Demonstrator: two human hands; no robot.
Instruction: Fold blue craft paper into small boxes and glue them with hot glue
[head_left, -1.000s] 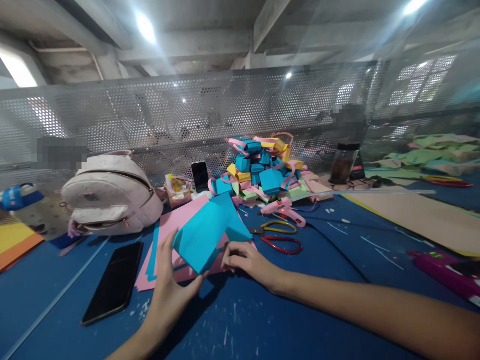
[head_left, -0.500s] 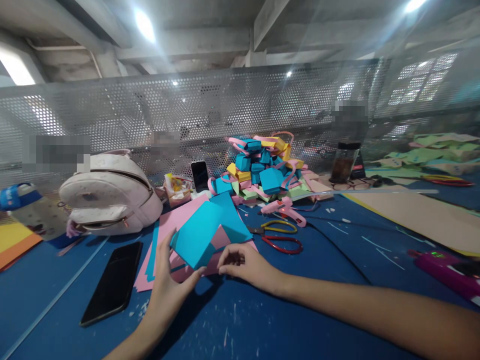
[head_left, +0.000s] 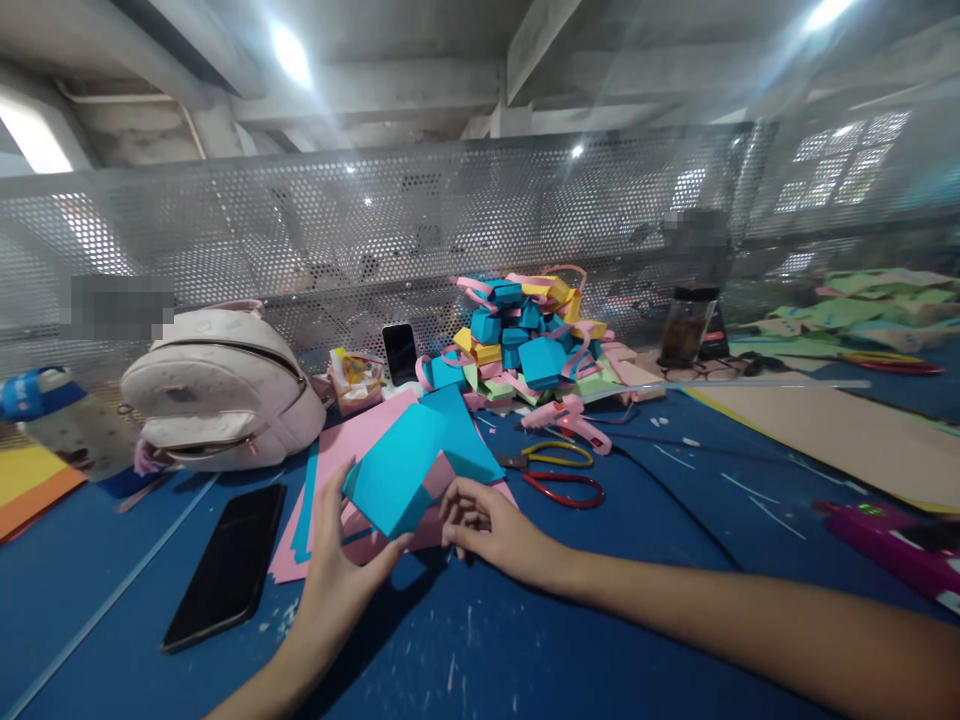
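One folded blue paper piece (head_left: 397, 465) is tilted over a stack of pink and blue sheets (head_left: 364, 425), held between thumb and fingers of the left hand (head_left: 341, 555); the right hand (head_left: 491, 525) has curled fingers beside its near right edge, contact unclear. The step in hand looks like shaping its folds, which would call for a steady left grip and light right fingertips. Beyond are one near pair of scissors (head_left: 566, 490), one pink glue gun (head_left: 562, 417), two smartphones (head_left: 225, 565), one backpack (head_left: 225, 390) and paper boxes (head_left: 544, 360) too overlapped to count.
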